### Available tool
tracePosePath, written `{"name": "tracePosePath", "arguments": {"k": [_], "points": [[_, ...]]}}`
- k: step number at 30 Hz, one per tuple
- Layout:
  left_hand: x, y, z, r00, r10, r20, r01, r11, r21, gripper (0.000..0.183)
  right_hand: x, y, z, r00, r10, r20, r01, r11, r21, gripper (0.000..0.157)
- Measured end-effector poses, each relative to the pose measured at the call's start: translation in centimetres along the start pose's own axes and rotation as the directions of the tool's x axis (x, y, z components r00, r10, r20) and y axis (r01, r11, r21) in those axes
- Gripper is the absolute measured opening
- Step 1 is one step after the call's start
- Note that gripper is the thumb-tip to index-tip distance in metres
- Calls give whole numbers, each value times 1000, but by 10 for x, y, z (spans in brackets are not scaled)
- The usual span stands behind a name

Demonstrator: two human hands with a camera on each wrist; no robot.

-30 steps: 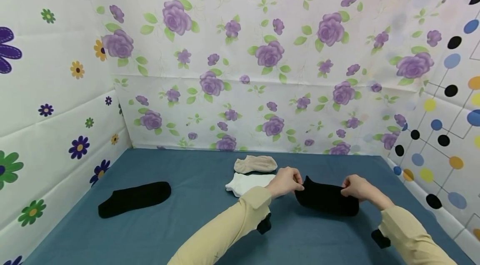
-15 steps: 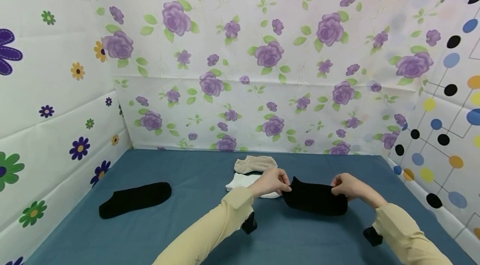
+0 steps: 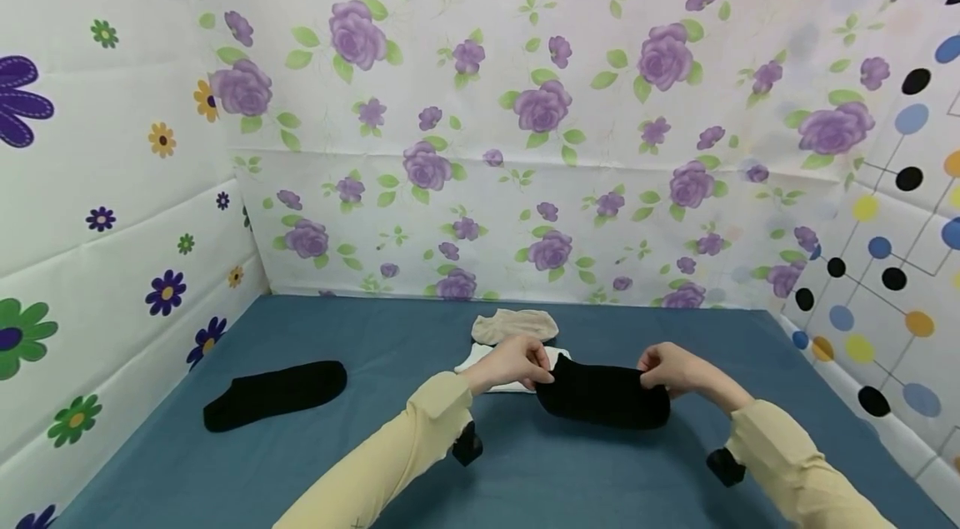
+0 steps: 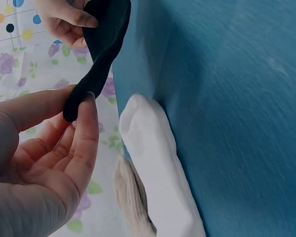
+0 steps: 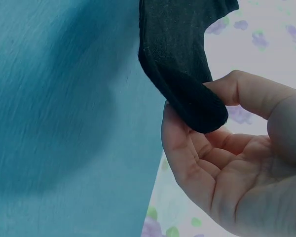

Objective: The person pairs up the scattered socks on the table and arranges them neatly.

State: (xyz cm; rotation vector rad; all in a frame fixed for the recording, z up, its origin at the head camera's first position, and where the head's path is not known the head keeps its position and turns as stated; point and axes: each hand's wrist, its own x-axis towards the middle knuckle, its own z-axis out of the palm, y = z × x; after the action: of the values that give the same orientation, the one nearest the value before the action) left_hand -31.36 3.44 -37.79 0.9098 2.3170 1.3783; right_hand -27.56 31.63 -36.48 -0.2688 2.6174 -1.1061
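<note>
A black ankle sock [image 3: 603,397] is stretched lengthwise between my two hands over the blue cloth. My left hand [image 3: 510,364] pinches its left end between thumb and fingers. At the other end my right hand [image 3: 672,371] pinches the sock near the toe, as the right wrist view shows with the rounded black tip [image 5: 207,116]. Behind my left hand lies a white sock [image 4: 155,163], partly covered by the hand and the black sock in the head view. A beige sock [image 3: 514,326] lies just beyond the white one.
Another black sock [image 3: 276,396] lies flat at the left of the blue cloth [image 3: 360,462]. Flower-printed sheets [image 3: 420,221] wall off the back and left, and a dotted sheet [image 3: 885,321] stands at the right.
Both hands have moved left together, carrying the black sock with them, so it now overlaps the white sock's right end in the head view. The other socks stay put.
</note>
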Motion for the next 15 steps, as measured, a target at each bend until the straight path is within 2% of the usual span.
{"name": "tracePosePath", "arguments": {"k": [9, 15], "points": [[-16, -4, -11, 1000, -24, 12, 24, 1000, -18, 9, 9, -14, 10, 1000, 8, 21, -8, 1000, -26, 10], [-28, -10, -20, 998, -52, 22, 52, 998, -27, 9, 13, -19, 20, 999, -13, 45, 13, 1000, 3, 10]]}}
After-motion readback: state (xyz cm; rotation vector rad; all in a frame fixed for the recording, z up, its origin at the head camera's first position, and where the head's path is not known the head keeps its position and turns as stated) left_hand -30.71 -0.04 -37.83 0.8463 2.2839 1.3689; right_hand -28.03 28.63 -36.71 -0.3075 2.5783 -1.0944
